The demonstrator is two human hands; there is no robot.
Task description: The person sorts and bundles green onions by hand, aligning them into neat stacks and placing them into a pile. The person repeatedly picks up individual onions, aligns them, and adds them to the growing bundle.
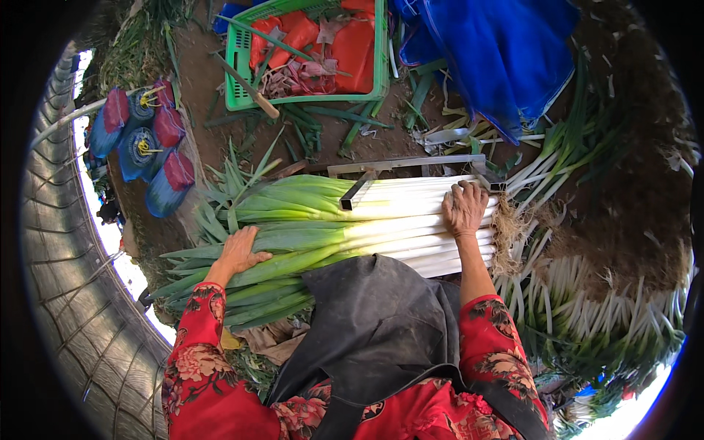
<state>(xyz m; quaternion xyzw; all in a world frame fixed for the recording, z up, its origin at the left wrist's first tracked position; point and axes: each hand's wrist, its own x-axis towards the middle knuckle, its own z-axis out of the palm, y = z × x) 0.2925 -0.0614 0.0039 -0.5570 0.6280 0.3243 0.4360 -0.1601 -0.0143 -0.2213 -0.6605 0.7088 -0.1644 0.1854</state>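
Note:
Cleaned leeks or large green onions [407,242] lie side by side in front of me, white root ends to the right and green leaves to the left. My left hand [240,252] rests on the green leaves, thumb spread from the fingers. Near the roots, my right hand [466,208] presses on the white stalks with slightly bent fingers, gripping nothing that I can make out. A metal frame of square tubing [407,164] stands along the far side, one of its arms reaching over the stalks. The near stalks are partly hidden by my dark apron [385,313].
A green plastic crate [302,100] with red packaging stands beyond, a wooden-handled knife [264,103] against its edge. Blue mesh sacks [495,49] lie at the back right. Wrapped bundles [168,184] stand left. Untrimmed leeks with roots [599,300] are heaped right.

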